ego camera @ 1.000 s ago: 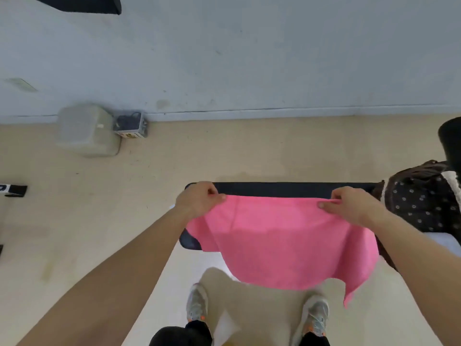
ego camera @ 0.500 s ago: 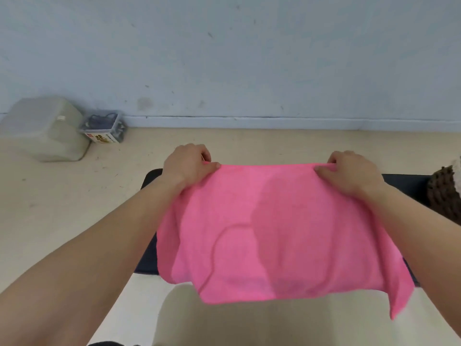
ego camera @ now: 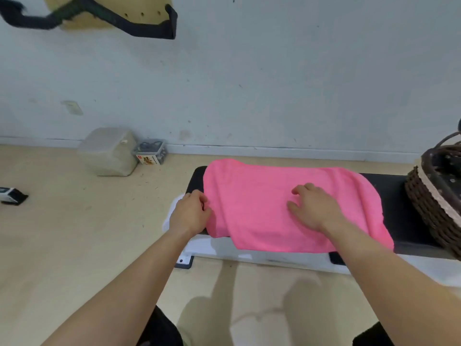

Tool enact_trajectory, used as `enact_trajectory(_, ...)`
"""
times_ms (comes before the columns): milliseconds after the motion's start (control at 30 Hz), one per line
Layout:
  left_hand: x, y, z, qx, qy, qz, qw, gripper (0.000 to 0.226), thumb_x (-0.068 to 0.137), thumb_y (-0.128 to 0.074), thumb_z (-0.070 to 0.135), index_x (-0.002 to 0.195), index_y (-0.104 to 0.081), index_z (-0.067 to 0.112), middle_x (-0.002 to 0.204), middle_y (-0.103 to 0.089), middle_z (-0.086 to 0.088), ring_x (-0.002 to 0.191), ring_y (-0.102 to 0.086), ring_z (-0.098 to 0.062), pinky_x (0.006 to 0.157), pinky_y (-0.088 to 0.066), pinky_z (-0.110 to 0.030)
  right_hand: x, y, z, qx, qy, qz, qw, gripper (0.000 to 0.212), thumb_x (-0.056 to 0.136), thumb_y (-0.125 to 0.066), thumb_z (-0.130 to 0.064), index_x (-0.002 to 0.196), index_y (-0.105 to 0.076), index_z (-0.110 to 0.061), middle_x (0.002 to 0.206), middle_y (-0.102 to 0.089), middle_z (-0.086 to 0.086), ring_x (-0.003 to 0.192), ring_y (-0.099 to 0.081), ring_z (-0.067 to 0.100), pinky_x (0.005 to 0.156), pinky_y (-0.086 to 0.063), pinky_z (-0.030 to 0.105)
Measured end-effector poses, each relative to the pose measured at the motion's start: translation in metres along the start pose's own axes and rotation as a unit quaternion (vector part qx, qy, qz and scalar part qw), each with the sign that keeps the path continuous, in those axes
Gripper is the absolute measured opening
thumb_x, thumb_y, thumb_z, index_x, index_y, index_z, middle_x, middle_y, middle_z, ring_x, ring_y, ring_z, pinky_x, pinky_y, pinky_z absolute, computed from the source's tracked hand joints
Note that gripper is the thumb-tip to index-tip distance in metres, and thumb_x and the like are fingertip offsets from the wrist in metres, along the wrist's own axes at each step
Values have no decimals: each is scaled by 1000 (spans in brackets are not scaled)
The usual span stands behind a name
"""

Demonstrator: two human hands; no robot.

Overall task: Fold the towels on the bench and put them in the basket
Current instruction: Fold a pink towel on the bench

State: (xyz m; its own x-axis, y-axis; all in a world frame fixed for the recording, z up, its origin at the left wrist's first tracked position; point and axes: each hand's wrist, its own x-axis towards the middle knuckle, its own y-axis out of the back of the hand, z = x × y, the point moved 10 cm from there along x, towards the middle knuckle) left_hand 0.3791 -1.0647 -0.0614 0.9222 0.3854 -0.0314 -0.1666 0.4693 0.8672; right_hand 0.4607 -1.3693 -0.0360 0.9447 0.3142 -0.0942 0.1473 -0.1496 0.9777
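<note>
A pale grey-white wall (ego camera: 274, 71), scuffed and speckled with small marks, fills the upper half of the view and meets a light beige floor (ego camera: 62, 233) at a low white baseboard (ego camera: 274, 149). A small pale cover plate (ego camera: 72, 107) sits low on the wall. At the top left, a tan wooden board (ego camera: 139, 8) carries a bent black bracket (ego camera: 139, 27). Against the baseboard stands a frosted plastic box (ego camera: 108, 152), with a small clear tub (ego camera: 151, 153) of dark cables just beside it. A black-and-white object (ego camera: 10, 196) lies at the left edge. The light is soft and even, and it casts faint shadows (ego camera: 249, 308) on the floor.
</note>
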Motion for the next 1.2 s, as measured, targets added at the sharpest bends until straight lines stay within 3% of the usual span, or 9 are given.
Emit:
enact_trajectory(200,-24,-7,-14,-25,48,9,998,29,90,-62,40,107,-53,19,91,-60,5,86,-60,-18,74,-52,-36,-37,-24,-36,26,27,-2,999,51,96,-47,-43,141,-48,-20,139,-51,5,122,-51,29,100,-44,38)
enact_trajectory(333,-19,-14,-8,11,37,42,998,37,85,-61,57,105,-55,26,102,-54,6,92,-57,-18,74,-50,-36,-25,-38,-59,32,78,-12,996,55,96,-47,-42,148,-42,-24,151,-42,1,130,-46,30,108,-38,38)
enact_trajectory(500,-3,-16,0,-23,9,76,997,7,90,-59,31,85,-57,27,95,-56,4,85,-57,-18,76,-52,-39,10,-51,-108,64,138,-16,988,54,98,-45,-32,151,-37,-28,160,-31,2,142,-34,30,118,-26,39)
enact_trajectory(700,9,-6,-10,-98,5,63,993,18,84,-70,11,92,-60,23,89,-63,9,82,-59,-8,71,-44,-22,20,-80,-131,26,135,-53,989,58,98,-37,-31,155,-28,-33,165,-17,1,148,-18,31,121,-18,46)
enact_trajectory(800,9,-6,-14,-128,1,49,991,26,80,-66,-1,89,-60,23,89,-64,8,80,-58,-5,67,-40,-11,20,-79,-136,34,123,-62,990,60,96,-37,-27,155,-27,-34,165,-15,0,149,-15,32,121,-17,47)
enact_trajectory(967,17,23,-45,-57,20,87,994,30,79,-57,-3,83,-64,26,91,-63,2,84,-60,-18,75,-51,-36,22,-77,-142,38,111,-63,991,62,96,-39,-28,155,-26,-32,166,-15,-1,149,-15,31,122,-16,47)
enact_trajectory(1100,14,28,-61,16,48,71,996,35,81,-51,1,87,-66,31,99,-58,1,92,-59,-25,77,-49,-35,22,-79,-143,44,118,-76,989,63,96,-42,-32,157,-24,-30,167,-12,-1,151,-13,30,123,-14,45)
enact_trajectory(1200,9,32,-59,64,61,79,993,25,90,-52,16,95,-66,35,106,-55,2,103,-56,-25,79,-50,-36,21,-76,-141,39,116,-69,990,68,95,-46,-38,157,-22,-29,167,-10,0,151,-11,29,123,-14,44)
